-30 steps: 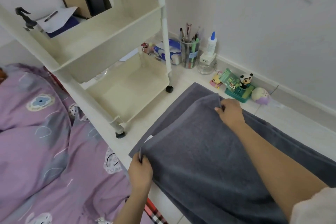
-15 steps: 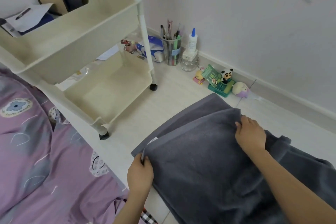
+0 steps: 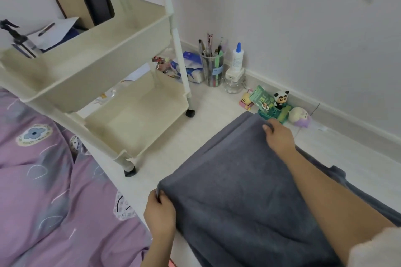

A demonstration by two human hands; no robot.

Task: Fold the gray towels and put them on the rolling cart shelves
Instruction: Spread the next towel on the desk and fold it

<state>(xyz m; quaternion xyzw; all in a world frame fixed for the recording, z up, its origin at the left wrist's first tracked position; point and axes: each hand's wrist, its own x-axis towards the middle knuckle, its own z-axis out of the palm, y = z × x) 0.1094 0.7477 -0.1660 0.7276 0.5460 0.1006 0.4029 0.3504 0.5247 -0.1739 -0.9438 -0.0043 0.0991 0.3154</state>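
Gray towel [image 3: 234, 191] spread on floor [image 3: 195, 136], lower right; left hand [image 3: 159, 212] fingers pinched on near corner, right hand [image 3: 280, 136] fingers curled on far corner; cart [image 3: 104, 84] upper left.

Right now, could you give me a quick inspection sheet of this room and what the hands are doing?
Surface: pale floor, towel spread on it.
Job's things: gray towel folded over; cream rolling cart, both visible shelves hold no towels.
Clutter: pen cup, glue bottle, glass jar, panda figure, tissue pack along the wall.
Grippers: left hand and right hand each pinch a towel corner.
Cables: nothing seen.
Surroundings: purple bedding, white wall.
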